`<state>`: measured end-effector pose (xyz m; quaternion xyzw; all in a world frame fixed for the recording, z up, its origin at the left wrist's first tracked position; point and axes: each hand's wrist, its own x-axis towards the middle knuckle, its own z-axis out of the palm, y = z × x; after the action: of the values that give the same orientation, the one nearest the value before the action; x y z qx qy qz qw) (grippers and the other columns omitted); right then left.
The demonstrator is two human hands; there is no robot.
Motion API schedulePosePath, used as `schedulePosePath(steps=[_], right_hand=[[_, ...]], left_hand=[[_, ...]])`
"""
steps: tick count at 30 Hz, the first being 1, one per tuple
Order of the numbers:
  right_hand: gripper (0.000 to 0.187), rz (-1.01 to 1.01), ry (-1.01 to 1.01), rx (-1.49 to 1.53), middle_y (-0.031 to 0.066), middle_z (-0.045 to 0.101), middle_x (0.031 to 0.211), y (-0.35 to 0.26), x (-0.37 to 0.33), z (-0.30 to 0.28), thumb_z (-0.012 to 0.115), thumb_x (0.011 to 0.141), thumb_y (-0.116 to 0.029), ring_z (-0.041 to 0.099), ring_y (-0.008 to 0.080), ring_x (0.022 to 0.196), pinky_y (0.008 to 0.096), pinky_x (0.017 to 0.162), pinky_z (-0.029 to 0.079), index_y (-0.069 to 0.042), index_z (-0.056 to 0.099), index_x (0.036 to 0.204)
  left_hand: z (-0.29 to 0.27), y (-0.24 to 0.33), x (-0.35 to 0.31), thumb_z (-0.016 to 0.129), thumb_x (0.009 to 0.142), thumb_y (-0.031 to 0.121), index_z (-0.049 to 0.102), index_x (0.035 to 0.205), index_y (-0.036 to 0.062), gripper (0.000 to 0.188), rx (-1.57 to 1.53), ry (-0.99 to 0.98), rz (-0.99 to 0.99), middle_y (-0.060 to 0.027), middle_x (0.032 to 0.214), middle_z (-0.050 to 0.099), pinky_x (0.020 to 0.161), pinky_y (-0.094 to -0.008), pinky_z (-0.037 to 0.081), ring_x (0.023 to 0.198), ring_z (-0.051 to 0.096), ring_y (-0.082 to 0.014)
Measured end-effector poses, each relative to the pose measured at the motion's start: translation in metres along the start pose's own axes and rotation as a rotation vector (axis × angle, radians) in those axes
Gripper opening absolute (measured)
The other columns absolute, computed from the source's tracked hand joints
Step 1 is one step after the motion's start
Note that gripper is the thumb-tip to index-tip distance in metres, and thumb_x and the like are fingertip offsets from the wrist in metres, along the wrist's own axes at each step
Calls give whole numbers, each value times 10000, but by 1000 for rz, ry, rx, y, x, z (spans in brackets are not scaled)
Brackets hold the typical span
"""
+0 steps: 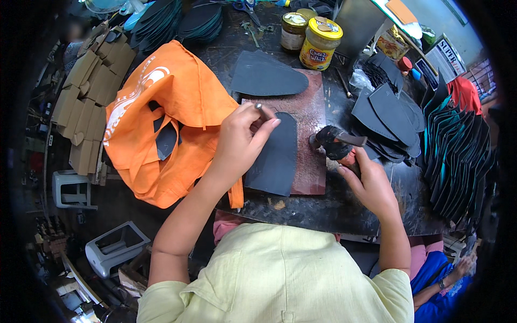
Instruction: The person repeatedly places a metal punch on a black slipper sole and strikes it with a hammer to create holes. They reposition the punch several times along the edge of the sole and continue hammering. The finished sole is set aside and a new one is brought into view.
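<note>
My left hand (242, 137) is closed around a short metal punch (264, 111), its round end pointing up between thumb and fingers. Beneath that hand lies a dark, round-ended shoe-upper-like piece (276, 156) on a worn reddish board (311, 161). A second dark piece (268, 75) overlaps the board's far edge. My right hand (372, 185) grips the handle of a hammer (336, 141) whose head is partly wrapped in black. The hammer is just right of the board, apart from the punch. The punch's lower tip is hidden by my left hand.
An orange cloth bag (199, 81) covers the table's left side. Stacks of dark cut pieces (452, 156) fill the right. Two jars (321, 46) stand at the back, with scissors (247, 12) farther left. A thin tool (343, 82) lies near the jars. Another person's arm (449, 277) shows at lower right.
</note>
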<state>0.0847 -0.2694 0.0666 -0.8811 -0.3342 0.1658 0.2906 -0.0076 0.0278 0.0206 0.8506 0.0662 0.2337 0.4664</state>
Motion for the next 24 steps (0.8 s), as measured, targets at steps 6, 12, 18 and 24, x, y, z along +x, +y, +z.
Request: schedulePosePath(steps=[6, 12, 18, 24], right_hand=[[408, 4, -8, -81, 287, 711, 1004, -2, 1, 5, 714, 989, -244, 664, 519, 956, 547, 763, 514, -21, 518, 1269], [415, 5, -10, -60, 296, 707, 997, 3, -6, -3, 706, 997, -251, 666, 521, 957, 536, 766, 518, -25, 507, 1283], [400, 21, -32, -80, 293, 704, 991, -3, -3, -7, 707, 993, -240, 671, 518, 951, 528, 762, 519, -36, 514, 1278], [396, -12, -18, -53, 287, 707, 1000, -6, -1, -8, 709, 986, -226, 672, 516, 955, 524, 760, 518, -33, 518, 1274]], left_hand=[[34, -13, 35, 705, 1013, 106, 682, 1028, -38, 147, -12, -79, -50, -105, 895, 740, 710, -290, 604, 803, 765, -169], [40, -25, 34, 694, 1019, 104, 660, 1030, -36, 144, 23, -54, -27, -128, 883, 743, 684, -295, 609, 799, 792, -206], [37, -23, 31, 701, 1011, 102, 670, 1022, -32, 137, -14, -25, -29, -118, 877, 740, 684, -295, 599, 786, 771, -187], [39, -21, 32, 742, 969, 137, 699, 978, -13, 157, 118, -59, 37, -134, 853, 739, 679, -330, 556, 723, 730, -218]])
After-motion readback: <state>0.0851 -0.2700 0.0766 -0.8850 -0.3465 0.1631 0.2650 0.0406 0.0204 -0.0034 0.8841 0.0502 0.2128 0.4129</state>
